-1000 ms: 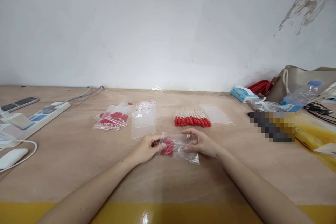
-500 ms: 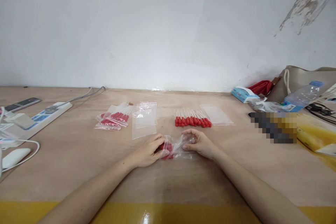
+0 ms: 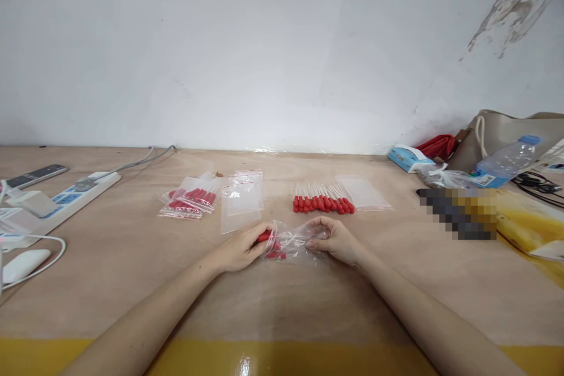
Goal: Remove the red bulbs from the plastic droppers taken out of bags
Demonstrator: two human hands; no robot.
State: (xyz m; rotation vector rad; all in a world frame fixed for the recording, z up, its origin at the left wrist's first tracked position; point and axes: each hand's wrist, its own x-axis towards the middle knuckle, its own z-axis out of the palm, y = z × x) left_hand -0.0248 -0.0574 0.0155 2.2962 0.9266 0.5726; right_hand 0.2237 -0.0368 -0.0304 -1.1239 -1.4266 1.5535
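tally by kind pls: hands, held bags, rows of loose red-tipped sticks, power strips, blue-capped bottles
Hands, left hand and right hand: 2
Held clear bag: 1
Row of red-tipped sticks: 1
Power strip: 1
Blue-capped bottle: 1
Total: 6

The red-headed sticks (image 3: 323, 204) have matt heads and smooth, plastic-looking shafts. In front of them, the crumpled bag (image 3: 294, 245) is clear, glossy plastic film; left of them, flat zip bags (image 3: 240, 205) are smooth, shiny plastic. Beneath them, the tabletop (image 3: 282, 305) looks like wood grain under sheen. Behind them, the wall (image 3: 264, 59) is matt, roughly flaking far to their right.
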